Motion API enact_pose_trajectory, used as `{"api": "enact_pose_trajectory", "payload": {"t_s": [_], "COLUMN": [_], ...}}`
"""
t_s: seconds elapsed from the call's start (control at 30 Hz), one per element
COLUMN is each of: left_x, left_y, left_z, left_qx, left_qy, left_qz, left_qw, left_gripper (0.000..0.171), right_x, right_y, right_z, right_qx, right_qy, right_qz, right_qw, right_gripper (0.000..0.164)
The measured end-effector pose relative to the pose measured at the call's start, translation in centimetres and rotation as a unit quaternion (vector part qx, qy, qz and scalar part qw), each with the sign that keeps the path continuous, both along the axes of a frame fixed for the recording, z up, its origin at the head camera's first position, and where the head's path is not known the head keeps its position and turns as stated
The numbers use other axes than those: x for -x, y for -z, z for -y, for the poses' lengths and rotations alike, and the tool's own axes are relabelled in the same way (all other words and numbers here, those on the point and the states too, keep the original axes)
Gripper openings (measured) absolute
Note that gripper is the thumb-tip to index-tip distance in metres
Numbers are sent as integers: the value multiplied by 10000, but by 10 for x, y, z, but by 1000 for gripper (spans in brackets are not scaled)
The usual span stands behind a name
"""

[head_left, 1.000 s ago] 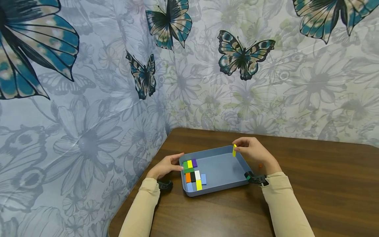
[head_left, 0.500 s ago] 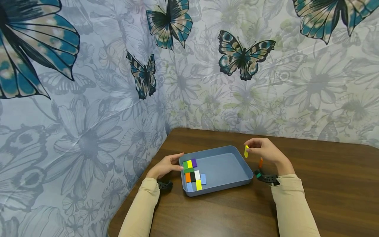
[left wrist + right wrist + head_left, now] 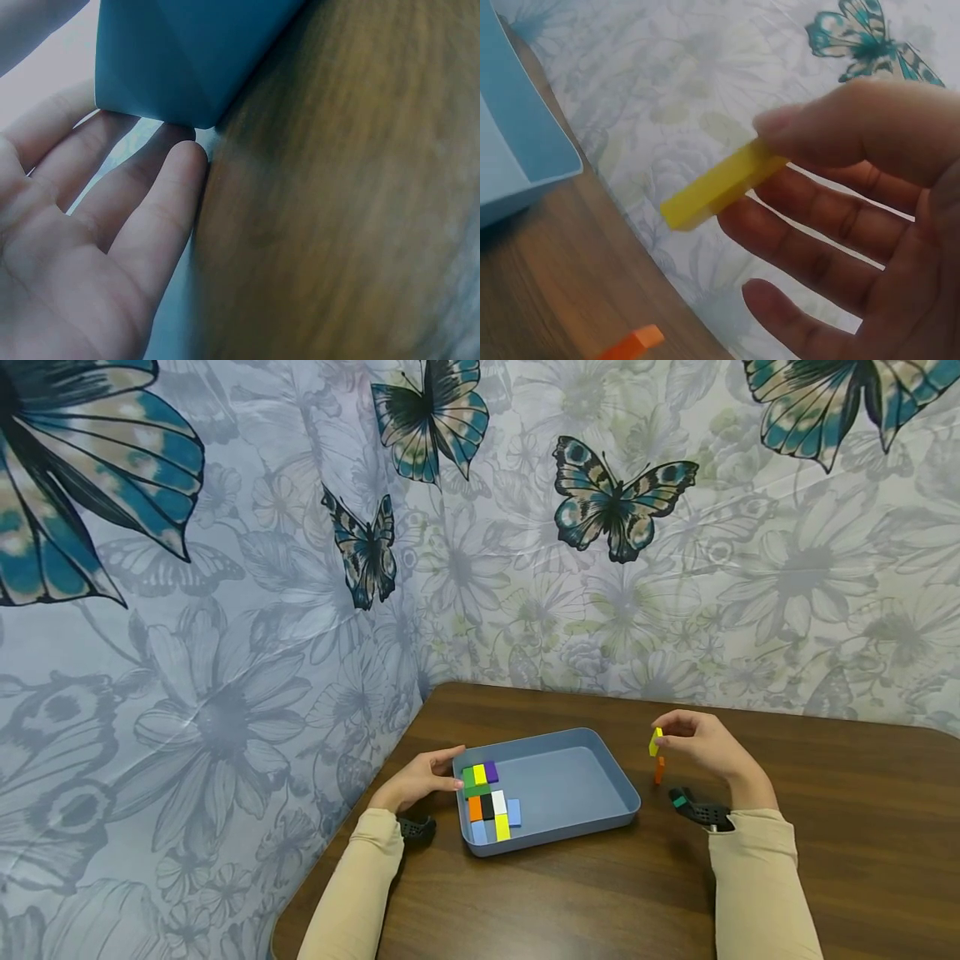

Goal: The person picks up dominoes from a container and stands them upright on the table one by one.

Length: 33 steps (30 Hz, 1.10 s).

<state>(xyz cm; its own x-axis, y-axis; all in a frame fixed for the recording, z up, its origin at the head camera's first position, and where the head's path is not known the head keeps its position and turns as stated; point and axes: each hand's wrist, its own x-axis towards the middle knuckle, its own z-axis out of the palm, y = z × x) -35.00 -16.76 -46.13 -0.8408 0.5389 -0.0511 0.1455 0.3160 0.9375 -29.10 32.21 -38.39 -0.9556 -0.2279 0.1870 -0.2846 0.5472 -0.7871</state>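
Observation:
My right hand pinches a small yellow block between thumb and fingers, held up off the table to the right of the tray. In the right wrist view the yellow block is tilted, its free end sticking out from the fingertips. Just below it an orange block stands upright on the table. My left hand rests against the left end of the blue-grey tray. In the left wrist view its fairly straight fingers touch the tray's outer corner.
Several coloured blocks lie packed along the tray's left side, green, yellow, purple, orange, black, white and blue among them. The brown wooden table reaches back to walls hung with butterfly-patterned cloth.
My right hand has moved right with the yellow block, from over the tray's far right corner to above the orange block, which now shows fully. The left hand stays at the tray.

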Motion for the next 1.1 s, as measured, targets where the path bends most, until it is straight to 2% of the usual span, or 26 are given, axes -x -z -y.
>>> {"api": "enact_pose_trajectory", "payload": {"t_s": [0.27,0.77,1.1], "left_x": [1,2,3], "left_y": [0,-1,-3], "left_z": [0,-3,-4], "left_qx": [5,78,107], "left_qy": [11,-11,-44], "left_qz": [2,11,-113], "left_qw": [10000,10000,9999], "left_gripper": [80,81,78], "right_x": [-5,5,10], "right_y": [4,24,41], "right_z": [-14,-28,-33], "right_qx": [-239,-300,-71], "right_qy": [327,456,299], "right_qz": [-119,-4,496], "right_qw": [9991,9985,9983], "right_gripper": [33,31,36]}}
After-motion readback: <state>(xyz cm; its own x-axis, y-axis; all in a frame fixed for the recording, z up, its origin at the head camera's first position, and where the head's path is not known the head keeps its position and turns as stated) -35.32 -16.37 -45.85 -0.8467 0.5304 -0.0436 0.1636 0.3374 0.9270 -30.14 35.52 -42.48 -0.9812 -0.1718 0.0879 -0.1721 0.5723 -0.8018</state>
